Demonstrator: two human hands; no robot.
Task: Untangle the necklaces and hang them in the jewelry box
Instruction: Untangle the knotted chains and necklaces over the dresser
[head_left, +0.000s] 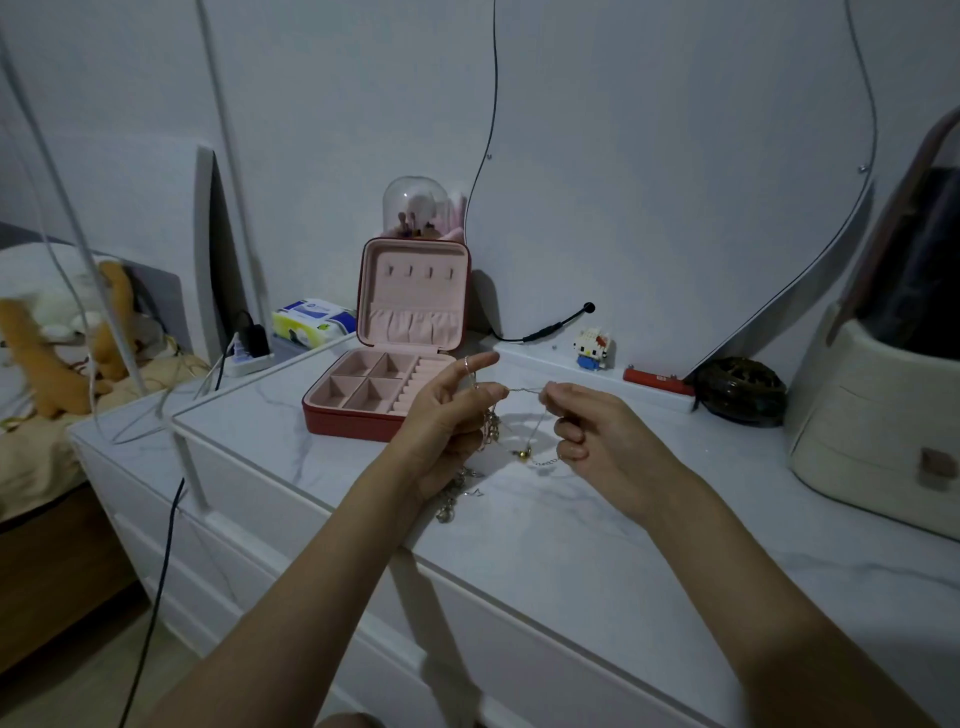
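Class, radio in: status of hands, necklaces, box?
Left hand and right hand pinching tangled necklaces above dresser. Jewelry box open, hooks bare. Nothing blocking.

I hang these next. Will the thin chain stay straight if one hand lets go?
Probably not: the thin chain is only straight because the left hand and right hand pull it; below it sags. Its small pendant would likely swing.

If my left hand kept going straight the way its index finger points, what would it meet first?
Probably nothing close: the left hand points up and right, past the open pink-lined jewelry box, toward the white wall shelf. Depth is unclear.
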